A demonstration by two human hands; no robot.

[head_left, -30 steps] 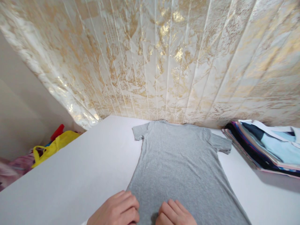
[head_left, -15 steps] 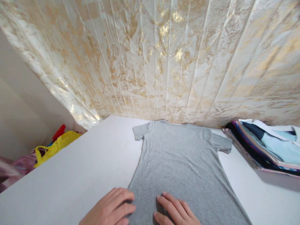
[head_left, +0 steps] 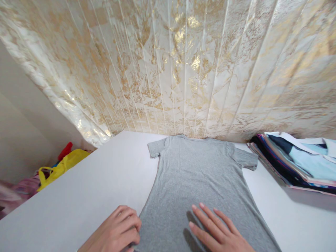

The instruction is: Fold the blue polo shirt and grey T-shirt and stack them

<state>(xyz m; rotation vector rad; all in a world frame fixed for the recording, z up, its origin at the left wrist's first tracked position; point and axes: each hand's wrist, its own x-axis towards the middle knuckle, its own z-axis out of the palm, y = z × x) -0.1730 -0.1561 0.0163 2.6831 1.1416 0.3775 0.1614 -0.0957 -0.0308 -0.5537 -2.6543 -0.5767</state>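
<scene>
"What's different about the right grip [head_left: 223, 234]?"
"A second ago its fingers were curled; now they're spread wide over the grey T-shirt [head_left: 199, 175]. It has also gone farther right and a little closer to the collar [head_left: 194, 140]."
"And the left grip [head_left: 119, 229]?"
"Moved outward, to the left. Its fingers reached in over the fabric before; now they're bent at the shirt's left side edge."
"So they're farther apart?"
"Yes, the gap has widened, with more cloth showing between them"
</scene>
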